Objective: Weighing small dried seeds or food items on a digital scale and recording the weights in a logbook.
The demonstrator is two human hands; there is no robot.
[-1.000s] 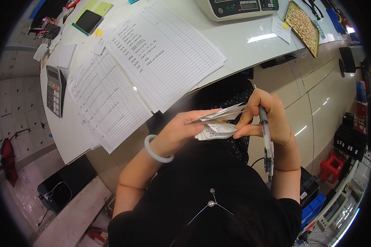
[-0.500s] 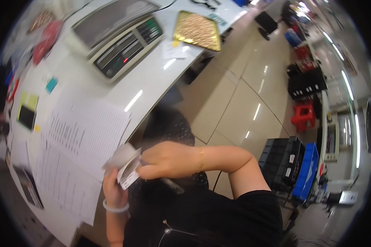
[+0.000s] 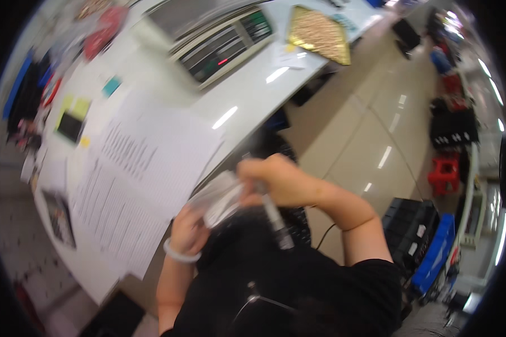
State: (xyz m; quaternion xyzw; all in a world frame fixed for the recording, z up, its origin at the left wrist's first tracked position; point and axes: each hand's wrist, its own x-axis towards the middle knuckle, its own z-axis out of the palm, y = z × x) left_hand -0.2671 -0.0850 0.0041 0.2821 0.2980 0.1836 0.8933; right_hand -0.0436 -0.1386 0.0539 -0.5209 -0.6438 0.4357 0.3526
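Just off the near edge of the table, my left hand, with a white band at its wrist, grips a small whitish plastic bag from below. My right hand is closed at the bag's right side, its fingertips against it. From that hand a slim grey pen sticks out downward. Motion blur hides the bag's contents and the exact finger grip. Printed paper sheets lie on the table to the left of my hands.
A weighing scale stands on the white table, with a gold tray of small tan pieces beyond it. A dark phone-like slab lies at left. Black crates, a blue bin and a red stool stand at right.
The view has shifted, so the table things sit farther right and higher. The bag's white label no longer shows clearly. My right hand has turned, and the pen in it shows more fully.
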